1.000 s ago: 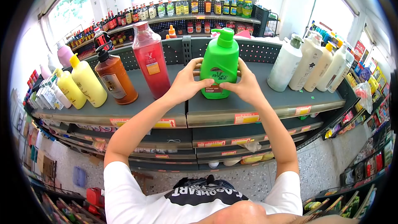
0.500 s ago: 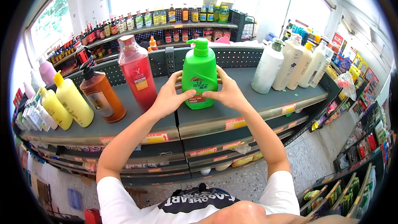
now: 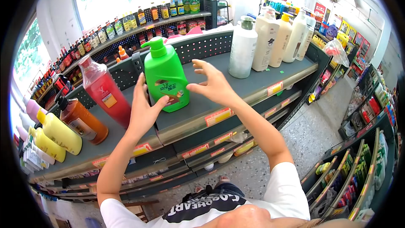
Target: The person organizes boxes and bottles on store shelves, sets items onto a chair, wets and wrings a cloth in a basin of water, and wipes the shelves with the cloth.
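Note:
A green Rejoice pump bottle [image 3: 166, 76] stands upright on the dark top shelf [image 3: 202, 97]. Against its left side is my left hand [image 3: 145, 109], with fingers spread and the thumb across the lower front; whether it presses on the bottle I cannot tell. My right hand [image 3: 213, 84] is off to the right, open, its thumb close to the bottle's edge and its fingers apart. Left of the bottle are a red bottle [image 3: 107, 93] and an amber pump bottle [image 3: 82, 120]. Farther right stands a whitish pump bottle [image 3: 243, 50].
Yellow bottles [image 3: 61, 133] stand at the shelf's left end, and a cream bottle with a yellow cap [image 3: 280, 44] at its right. A perforated back panel [image 3: 206, 44] rises behind. Another shelf of sauce bottles [image 3: 141, 16] is beyond. Racks [image 3: 346, 181] flank the speckled floor [image 3: 306, 131] at right.
My view has turned to the right, so the shelf sits farther left. The right hand has let go of the green bottle and moved away; the left hand has loosened around it.

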The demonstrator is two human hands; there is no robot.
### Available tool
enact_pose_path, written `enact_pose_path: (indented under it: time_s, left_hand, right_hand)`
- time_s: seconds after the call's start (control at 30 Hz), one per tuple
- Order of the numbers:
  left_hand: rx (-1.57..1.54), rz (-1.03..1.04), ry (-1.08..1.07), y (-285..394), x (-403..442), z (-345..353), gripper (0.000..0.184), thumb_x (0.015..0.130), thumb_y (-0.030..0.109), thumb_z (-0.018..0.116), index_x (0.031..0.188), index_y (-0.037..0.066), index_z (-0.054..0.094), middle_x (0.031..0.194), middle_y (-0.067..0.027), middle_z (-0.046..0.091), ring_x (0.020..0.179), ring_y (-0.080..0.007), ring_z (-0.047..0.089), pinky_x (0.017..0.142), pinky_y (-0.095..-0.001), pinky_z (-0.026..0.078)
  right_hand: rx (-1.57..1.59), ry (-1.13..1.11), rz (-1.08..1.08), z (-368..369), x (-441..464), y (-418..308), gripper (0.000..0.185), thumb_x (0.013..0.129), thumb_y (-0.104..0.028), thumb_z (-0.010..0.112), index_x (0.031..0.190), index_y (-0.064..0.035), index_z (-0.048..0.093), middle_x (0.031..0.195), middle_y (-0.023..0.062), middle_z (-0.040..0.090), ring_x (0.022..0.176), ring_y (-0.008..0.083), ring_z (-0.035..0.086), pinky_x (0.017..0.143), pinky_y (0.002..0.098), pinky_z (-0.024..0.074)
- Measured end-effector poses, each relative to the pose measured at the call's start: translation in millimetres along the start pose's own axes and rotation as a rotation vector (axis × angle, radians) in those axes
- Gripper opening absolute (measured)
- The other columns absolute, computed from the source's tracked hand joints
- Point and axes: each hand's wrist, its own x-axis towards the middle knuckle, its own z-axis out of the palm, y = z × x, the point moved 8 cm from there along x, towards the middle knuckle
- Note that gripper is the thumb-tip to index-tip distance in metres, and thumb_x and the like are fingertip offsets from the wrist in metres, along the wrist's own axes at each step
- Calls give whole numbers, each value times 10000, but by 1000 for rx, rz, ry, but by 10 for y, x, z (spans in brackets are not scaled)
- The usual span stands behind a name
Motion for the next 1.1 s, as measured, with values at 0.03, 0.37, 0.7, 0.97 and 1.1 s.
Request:
enact_pose_path:
  time_s: [0.03,0.37,0.7,0.97,1.1]
  left_hand:
    - [152,82,83,181,-46,-35,917,823,157,764,1511,-12,182,1528,-205,289,1411,-330,334,1149,-423,289]
    - [561,632,231,1325,-67,799,682,808,90,727,1403,24,401,1452,-190,403,1392,-355,359,1135,-442,302]
    - [64,29,-17,625,1172,2302,935,760,322,810,1439,-72,302,1404,-282,426,1338,-348,428,1112,-413,353]
    - [-70,-91,46,470,1295,2512,932,712,302,840,1422,-30,335,1362,-244,497,1254,-312,525,1035,-397,440]
    - [-32,-101,92,477,1270,2444,888,717,286,839,1416,5,369,1295,-212,571,1191,-307,580,998,-392,469]
  right_hand:
    - [-5,65,-33,-152,-31,20,697,792,-150,795,1391,-29,459,1317,151,552,1209,266,571,796,342,590]
    - [-201,423,-1,-1698,-376,611,622,800,-93,758,1342,-10,462,1314,156,524,1186,281,556,921,371,514]
    - [-71,-34,66,-1661,-138,1176,872,816,-162,762,1478,32,229,1453,262,410,1363,361,424,1091,441,398]
    - [-6,-102,137,-1610,51,1293,845,767,-189,788,1404,54,290,1349,282,509,1256,377,530,1042,431,441]
    - [-69,-57,142,-1638,41,1251,849,738,-228,822,1371,48,329,1250,276,591,1185,376,589,990,434,482]
